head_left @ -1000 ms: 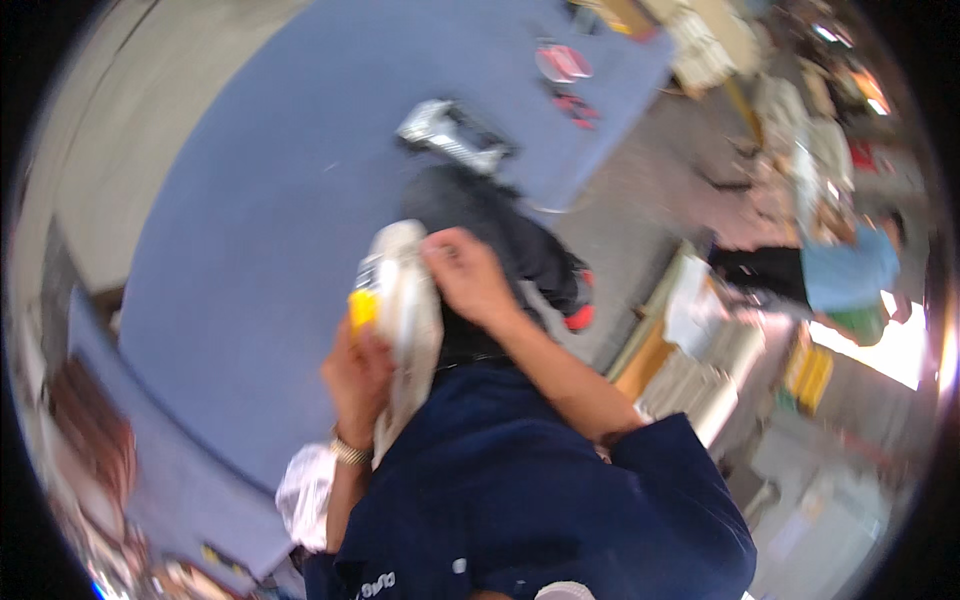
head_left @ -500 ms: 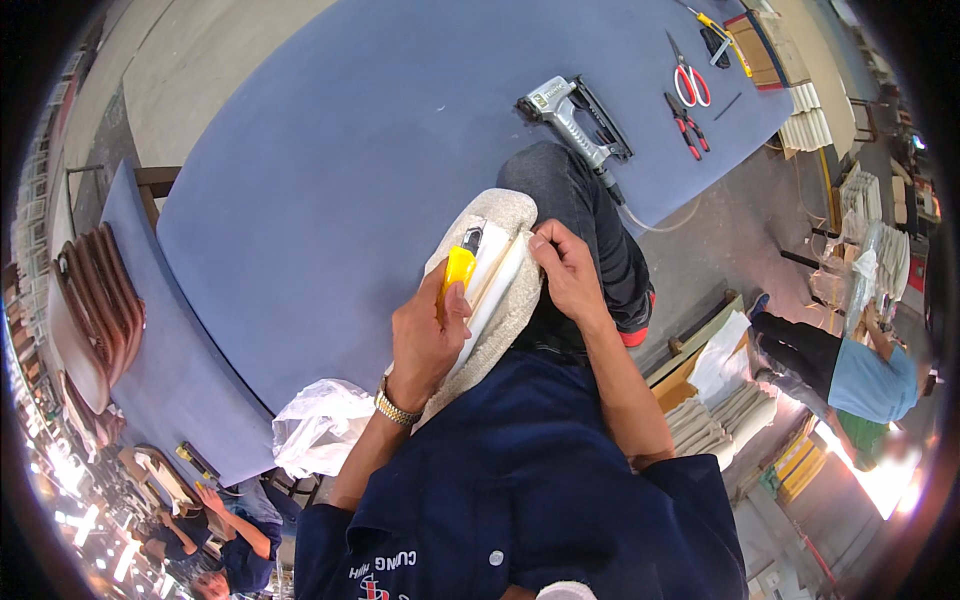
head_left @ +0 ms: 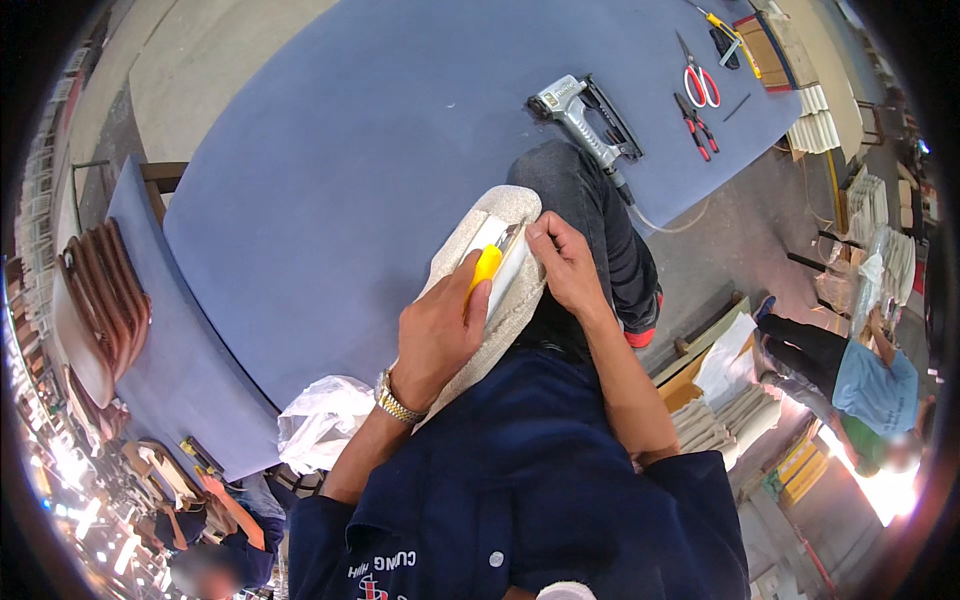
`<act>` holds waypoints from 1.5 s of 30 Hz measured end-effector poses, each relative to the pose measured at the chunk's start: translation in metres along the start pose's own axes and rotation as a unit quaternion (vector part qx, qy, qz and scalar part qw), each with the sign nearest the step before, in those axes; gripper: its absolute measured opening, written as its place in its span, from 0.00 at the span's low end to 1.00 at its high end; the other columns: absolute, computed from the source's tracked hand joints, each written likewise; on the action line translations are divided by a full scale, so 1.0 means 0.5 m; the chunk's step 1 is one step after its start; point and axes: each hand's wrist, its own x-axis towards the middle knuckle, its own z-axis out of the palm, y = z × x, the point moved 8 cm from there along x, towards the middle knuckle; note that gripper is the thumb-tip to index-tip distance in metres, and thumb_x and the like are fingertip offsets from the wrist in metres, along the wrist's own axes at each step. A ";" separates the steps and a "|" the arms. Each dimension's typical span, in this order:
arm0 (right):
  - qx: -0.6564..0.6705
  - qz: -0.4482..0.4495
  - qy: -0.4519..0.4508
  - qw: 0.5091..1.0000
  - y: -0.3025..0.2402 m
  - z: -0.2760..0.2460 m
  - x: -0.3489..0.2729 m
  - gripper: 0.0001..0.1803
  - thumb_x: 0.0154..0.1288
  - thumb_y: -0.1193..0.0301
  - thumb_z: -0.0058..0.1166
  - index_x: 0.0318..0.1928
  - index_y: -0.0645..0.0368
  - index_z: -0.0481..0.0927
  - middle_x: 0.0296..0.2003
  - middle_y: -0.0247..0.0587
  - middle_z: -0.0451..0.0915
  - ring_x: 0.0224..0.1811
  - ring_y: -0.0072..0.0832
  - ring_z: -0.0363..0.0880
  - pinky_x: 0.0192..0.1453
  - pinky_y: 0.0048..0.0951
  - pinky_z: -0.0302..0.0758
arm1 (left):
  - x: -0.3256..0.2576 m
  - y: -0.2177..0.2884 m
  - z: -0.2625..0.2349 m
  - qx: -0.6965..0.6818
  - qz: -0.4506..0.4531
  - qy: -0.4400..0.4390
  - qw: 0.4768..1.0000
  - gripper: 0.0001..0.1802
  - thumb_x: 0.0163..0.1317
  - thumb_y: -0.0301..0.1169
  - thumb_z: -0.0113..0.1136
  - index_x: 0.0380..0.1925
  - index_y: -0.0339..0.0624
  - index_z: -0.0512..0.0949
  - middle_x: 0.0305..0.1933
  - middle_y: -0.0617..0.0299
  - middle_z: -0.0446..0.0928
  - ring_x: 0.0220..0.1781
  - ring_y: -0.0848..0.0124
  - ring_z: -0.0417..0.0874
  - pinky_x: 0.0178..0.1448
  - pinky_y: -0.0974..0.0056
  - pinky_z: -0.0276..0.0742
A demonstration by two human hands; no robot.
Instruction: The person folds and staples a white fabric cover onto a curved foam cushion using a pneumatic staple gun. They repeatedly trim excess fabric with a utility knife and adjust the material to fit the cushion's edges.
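A padded panel covered in beige fabric (head_left: 495, 205) rests against my lap at the edge of the blue table (head_left: 330, 150). My left hand (head_left: 435, 335) grips a yellow-handled knife (head_left: 484, 268), its blade lying on the panel's pale back. My right hand (head_left: 565, 262) presses its fingers on the panel's right edge, right beside the blade. My dark trouser leg (head_left: 590, 210) shows under the panel.
A grey staple gun (head_left: 580, 115) with a hose lies on the table beyond the panel. Red-handled scissors (head_left: 698, 78) and pliers (head_left: 695, 125) lie farther right. A white plastic bag (head_left: 320, 425) hangs at the table's near edge. Stacked brown seat shells (head_left: 95, 300) stand left. Another person (head_left: 850, 375) crouches at right.
The view has swung so that the table and tools sit higher and larger. My left hand has moved the knife slightly up along the panel; my right hand stays on its edge.
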 end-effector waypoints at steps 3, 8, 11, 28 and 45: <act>0.065 -0.011 -0.012 0.998 0.012 0.007 0.004 0.14 0.81 0.65 0.51 0.35 0.59 0.74 0.28 0.23 0.68 0.31 0.14 0.64 0.36 0.22 0.65 | 0.016 0.000 -0.001 0.023 -0.029 -0.061 0.997 0.21 0.74 0.37 0.57 0.62 0.41 0.78 0.40 0.50 0.87 0.34 0.54 0.88 0.36 0.53 0.82; 0.085 0.003 -0.023 0.996 0.006 0.018 0.005 0.13 0.81 0.65 0.49 0.36 0.58 0.73 0.28 0.23 0.66 0.31 0.13 0.62 0.35 0.21 0.63 | 0.026 0.004 -0.006 0.039 -0.012 -0.049 0.998 0.21 0.75 0.38 0.56 0.62 0.40 0.77 0.38 0.50 0.86 0.33 0.55 0.88 0.34 0.53 0.81; 0.074 0.007 -0.030 0.997 0.008 0.016 0.006 0.13 0.82 0.65 0.49 0.36 0.58 0.73 0.28 0.23 0.66 0.31 0.13 0.62 0.35 0.20 0.63 | 0.030 0.008 -0.005 0.049 -0.006 -0.042 0.998 0.21 0.75 0.38 0.56 0.62 0.40 0.77 0.35 0.51 0.86 0.31 0.55 0.87 0.33 0.53 0.81; 0.053 -0.013 -0.039 0.998 -0.007 0.026 0.020 0.13 0.82 0.66 0.49 0.35 0.54 0.70 0.30 0.19 0.64 0.33 0.10 0.59 0.37 0.17 0.59 | 0.047 0.001 0.011 0.095 -0.029 -0.083 0.992 0.22 0.76 0.39 0.53 0.63 0.38 0.75 0.32 0.51 0.84 0.29 0.51 0.86 0.31 0.50 0.80; -0.040 0.007 0.007 0.999 -0.014 0.006 0.007 0.15 0.79 0.64 0.52 0.35 0.59 0.74 0.26 0.29 0.70 0.29 0.20 0.67 0.36 0.29 0.69 | 0.017 -0.022 0.003 -0.025 -0.017 -0.054 0.998 0.23 0.75 0.40 0.54 0.62 0.36 0.77 0.36 0.45 0.85 0.34 0.50 0.87 0.36 0.50 0.81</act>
